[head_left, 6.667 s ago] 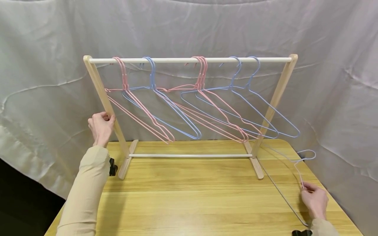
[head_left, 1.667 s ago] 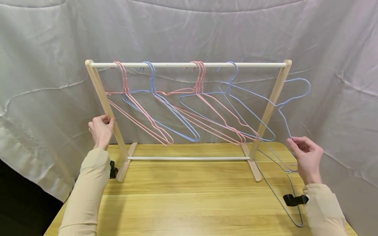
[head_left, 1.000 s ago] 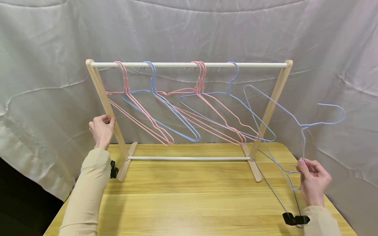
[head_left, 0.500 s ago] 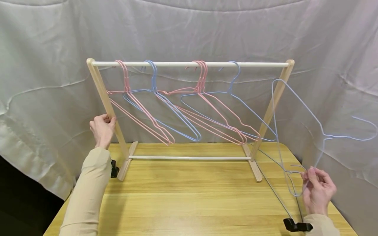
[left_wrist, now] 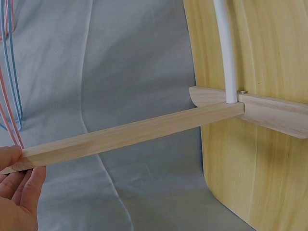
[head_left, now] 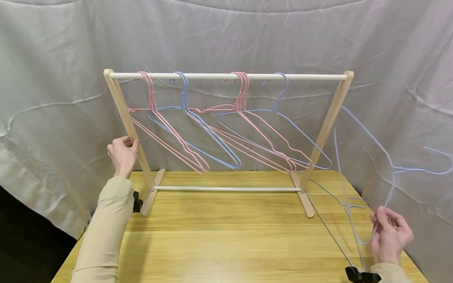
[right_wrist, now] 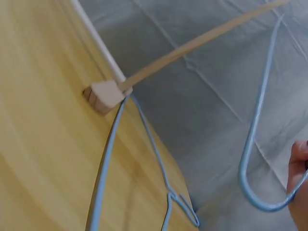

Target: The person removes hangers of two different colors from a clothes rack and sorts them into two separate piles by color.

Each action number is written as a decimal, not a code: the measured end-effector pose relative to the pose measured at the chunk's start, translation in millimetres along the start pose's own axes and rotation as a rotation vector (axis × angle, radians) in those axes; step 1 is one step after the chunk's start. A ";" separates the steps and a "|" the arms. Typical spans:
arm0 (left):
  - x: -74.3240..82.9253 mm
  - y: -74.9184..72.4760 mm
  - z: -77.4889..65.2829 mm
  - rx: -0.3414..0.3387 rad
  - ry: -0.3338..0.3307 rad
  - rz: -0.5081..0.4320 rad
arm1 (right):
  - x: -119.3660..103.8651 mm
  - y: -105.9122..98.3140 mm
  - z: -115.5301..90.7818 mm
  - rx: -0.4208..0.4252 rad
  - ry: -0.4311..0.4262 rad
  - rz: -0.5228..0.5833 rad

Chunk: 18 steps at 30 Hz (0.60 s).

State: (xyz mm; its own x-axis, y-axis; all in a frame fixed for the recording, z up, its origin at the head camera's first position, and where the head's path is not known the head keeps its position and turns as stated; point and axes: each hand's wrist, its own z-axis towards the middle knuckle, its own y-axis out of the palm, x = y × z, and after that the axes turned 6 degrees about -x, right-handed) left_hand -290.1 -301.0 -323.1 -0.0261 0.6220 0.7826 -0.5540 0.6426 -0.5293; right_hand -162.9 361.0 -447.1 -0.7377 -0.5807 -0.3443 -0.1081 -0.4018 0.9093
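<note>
My left hand (head_left: 122, 156) grips the left wooden post (head_left: 118, 100) of a clothes rack, thumb on one side and fingers on the other, as the left wrist view shows too. At the lower right, my right hand (head_left: 392, 236) pinches a light-blue wire hanger (head_left: 408, 169) by one end. Its hook points right, clear of the rack. In the right wrist view the held hanger's curved end (right_wrist: 249, 144) runs into the fingers. A second blue hanger (right_wrist: 108, 156) lies on the table beside the rack's right foot, partly behind the right wrist's camera in the head view.
Pink hangers (head_left: 242, 94) and blue hangers (head_left: 184, 90) hang in groups from the white top bar (head_left: 212, 76). A single blue hanger (head_left: 281, 94) hangs rightmost. The rack stands on a wooden table (head_left: 219, 243), with grey cloth (head_left: 226, 35) behind.
The right hand let go of the hanger on the table and took the rightmost blue hanger off the bar. It has since carried that hanger right and down. The left hand stays on the post.
</note>
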 end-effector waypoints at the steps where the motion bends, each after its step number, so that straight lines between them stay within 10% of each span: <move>1: -0.2 0.2 0.1 -0.002 -0.001 0.002 | -1.6 -1.4 0.8 0.037 0.019 -0.049; 18: 0.4 0.0 -1.7 -0.008 -0.008 -0.007 | -5.1 -19.0 -3.8 0.125 0.213 -0.759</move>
State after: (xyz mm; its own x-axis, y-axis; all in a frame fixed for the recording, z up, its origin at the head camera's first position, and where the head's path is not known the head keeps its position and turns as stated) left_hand -288.6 -300.0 -323.4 -0.0289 0.6139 0.7889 -0.5476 0.6506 -0.5263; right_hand -154.6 368.9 -463.5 -0.2903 -0.3081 -0.9060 -0.6132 -0.6669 0.4234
